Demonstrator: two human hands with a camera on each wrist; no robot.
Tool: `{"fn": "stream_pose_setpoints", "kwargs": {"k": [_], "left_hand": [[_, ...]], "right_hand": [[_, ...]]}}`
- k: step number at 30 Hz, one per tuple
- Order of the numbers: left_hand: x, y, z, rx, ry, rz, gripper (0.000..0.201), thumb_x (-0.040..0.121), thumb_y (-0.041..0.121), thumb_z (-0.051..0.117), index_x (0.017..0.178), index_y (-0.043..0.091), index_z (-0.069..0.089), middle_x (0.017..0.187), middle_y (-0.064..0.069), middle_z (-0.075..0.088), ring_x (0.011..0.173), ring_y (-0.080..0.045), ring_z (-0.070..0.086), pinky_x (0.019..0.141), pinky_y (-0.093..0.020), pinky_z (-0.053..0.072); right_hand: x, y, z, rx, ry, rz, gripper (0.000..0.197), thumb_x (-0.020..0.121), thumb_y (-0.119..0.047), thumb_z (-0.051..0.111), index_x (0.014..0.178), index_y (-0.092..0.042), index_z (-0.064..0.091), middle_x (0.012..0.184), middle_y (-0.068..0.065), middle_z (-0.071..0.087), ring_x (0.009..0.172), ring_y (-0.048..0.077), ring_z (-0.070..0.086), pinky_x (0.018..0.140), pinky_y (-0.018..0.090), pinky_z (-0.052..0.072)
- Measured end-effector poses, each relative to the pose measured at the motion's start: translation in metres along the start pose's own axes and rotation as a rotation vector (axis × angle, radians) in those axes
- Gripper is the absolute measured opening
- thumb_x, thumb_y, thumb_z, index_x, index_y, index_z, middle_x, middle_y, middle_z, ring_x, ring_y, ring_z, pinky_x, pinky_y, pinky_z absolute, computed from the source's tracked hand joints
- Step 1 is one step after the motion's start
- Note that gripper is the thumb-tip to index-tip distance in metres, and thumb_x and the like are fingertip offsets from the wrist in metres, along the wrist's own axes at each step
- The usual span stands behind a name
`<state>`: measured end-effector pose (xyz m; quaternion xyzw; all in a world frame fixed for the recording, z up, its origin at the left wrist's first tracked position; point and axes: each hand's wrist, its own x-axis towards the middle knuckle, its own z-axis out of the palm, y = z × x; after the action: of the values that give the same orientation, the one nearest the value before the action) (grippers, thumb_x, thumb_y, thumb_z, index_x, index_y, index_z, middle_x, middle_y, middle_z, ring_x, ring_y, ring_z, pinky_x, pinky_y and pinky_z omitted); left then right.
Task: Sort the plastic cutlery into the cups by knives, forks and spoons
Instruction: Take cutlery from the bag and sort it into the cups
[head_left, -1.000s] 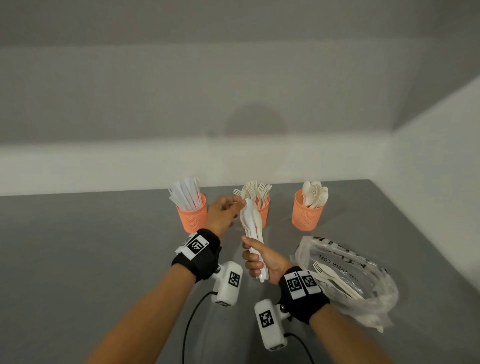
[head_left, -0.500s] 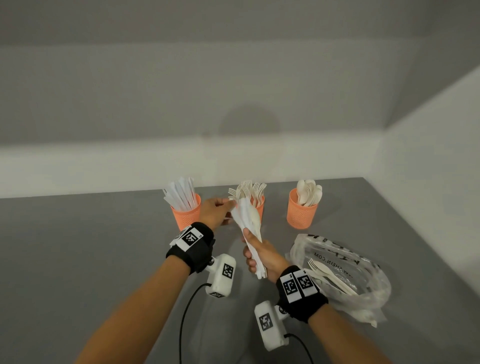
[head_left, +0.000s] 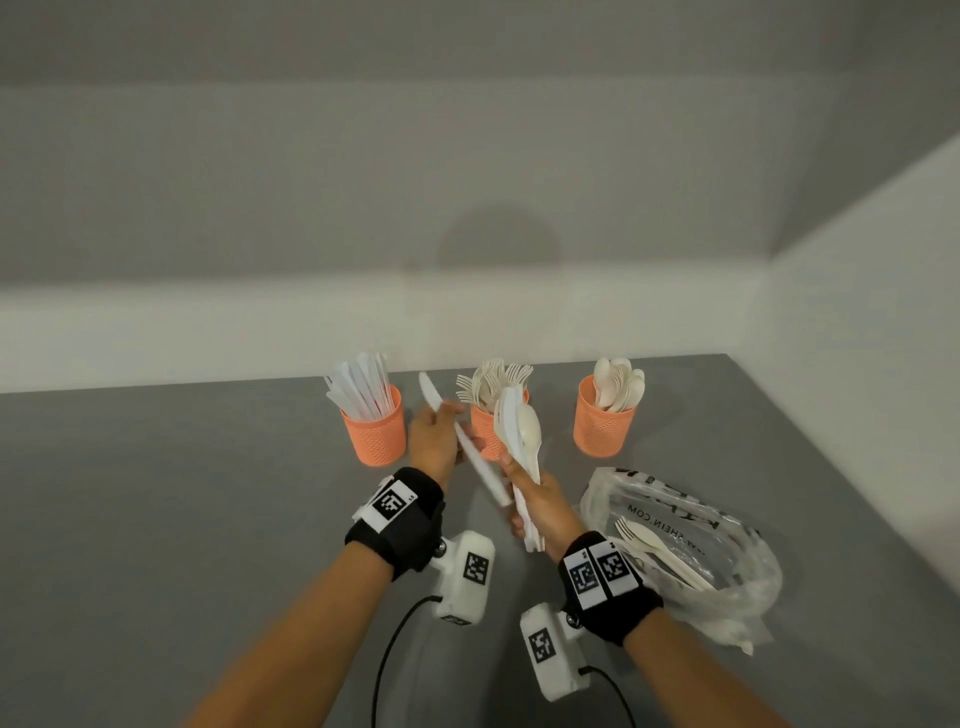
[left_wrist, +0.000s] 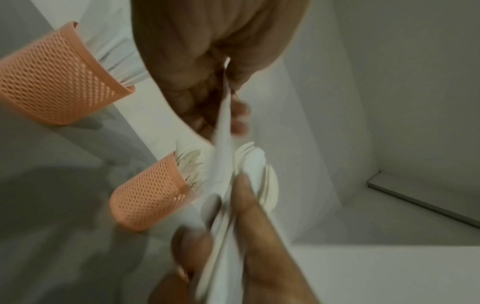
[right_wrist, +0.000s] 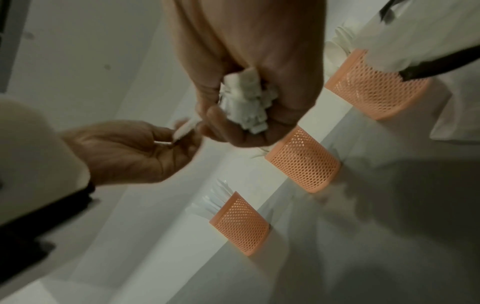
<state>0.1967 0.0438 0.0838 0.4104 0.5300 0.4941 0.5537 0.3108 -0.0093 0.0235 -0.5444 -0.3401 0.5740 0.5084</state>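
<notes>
Three orange mesh cups stand in a row at the back of the grey table: the left cup (head_left: 375, 432) holds knives, the middle cup (head_left: 487, 435) forks, the right cup (head_left: 603, 425) spoons. My left hand (head_left: 435, 437) pinches one white plastic knife (head_left: 478, 466) between the left and middle cups, its blade pointing up and back. My right hand (head_left: 535, 506) grips a bundle of white cutlery (head_left: 519, 434) upright in front of the middle cup. In the right wrist view the bundle's handle ends (right_wrist: 244, 102) stick out of my fist.
A crumpled clear plastic bag (head_left: 691, 540) lies on the table to the right of my right hand, with a fork and other cutlery (head_left: 660, 551) inside. White walls close the table at the back and right. Cables hang from both wrist cameras.
My left hand has pulled a single knife out of the bundle and drawn it left, away from my right hand. The right hand keeps the bundle in about the same place.
</notes>
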Motion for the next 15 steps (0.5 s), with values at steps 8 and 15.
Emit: {"fn": "stream_pose_setpoints", "kwargs": {"k": [8, 15], "left_hand": [[-0.009, 0.003, 0.003, 0.323, -0.154, 0.092, 0.019, 0.087, 0.017, 0.062, 0.071, 0.009, 0.058, 0.062, -0.004, 0.053, 0.026, -0.001, 0.036, 0.031, -0.012, 0.027], [-0.018, -0.018, 0.018, 0.284, -0.128, 0.145, 0.019, 0.087, 0.009, 0.062, 0.068, 0.005, 0.061, 0.052, -0.003, 0.050, 0.028, -0.002, 0.043, 0.031, -0.011, 0.030]], "right_hand": [[0.001, 0.004, 0.005, -0.205, 0.088, -0.248, 0.014, 0.095, -0.037, 0.046, 0.087, -0.028, 0.054, 0.053, -0.004, 0.042, 0.042, 0.009, 0.037, 0.039, 0.022, 0.031], [0.004, 0.005, 0.005, -0.146, 0.128, -0.160, 0.034, 0.096, -0.046, 0.038, 0.081, -0.022, 0.057, 0.053, -0.001, 0.045, 0.046, 0.014, 0.039, 0.044, 0.025, 0.030]]}}
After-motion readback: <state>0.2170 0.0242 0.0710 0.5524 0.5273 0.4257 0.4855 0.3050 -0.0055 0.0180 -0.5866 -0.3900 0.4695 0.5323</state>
